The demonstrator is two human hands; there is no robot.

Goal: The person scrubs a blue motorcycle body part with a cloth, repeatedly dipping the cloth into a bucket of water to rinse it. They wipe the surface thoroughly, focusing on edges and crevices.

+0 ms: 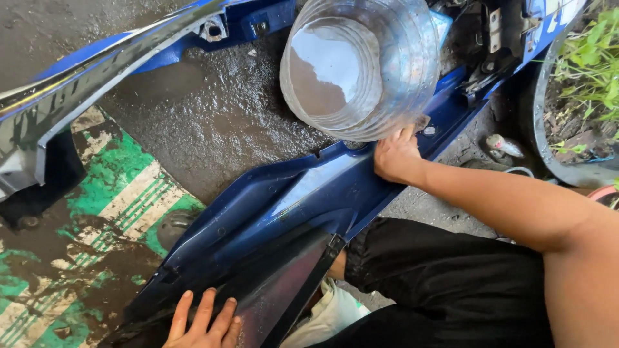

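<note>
While the left hand [205,322] lies flat-fingered on the glossy blue panel [290,200], the right hand [396,154] grips its edge.

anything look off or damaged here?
The ground is wet and grimy. The green-and-white mat is badly worn, its print flaking off. The blue body panel under the left hand and right hand lies loose on the ground. A clear plastic container sits at its edge.

Soft even daylight, no hard shadows; white glare on the clear plastic container [361,64] and wet ground [213,109]; focus was sharp, edges slightly stretched.
</note>
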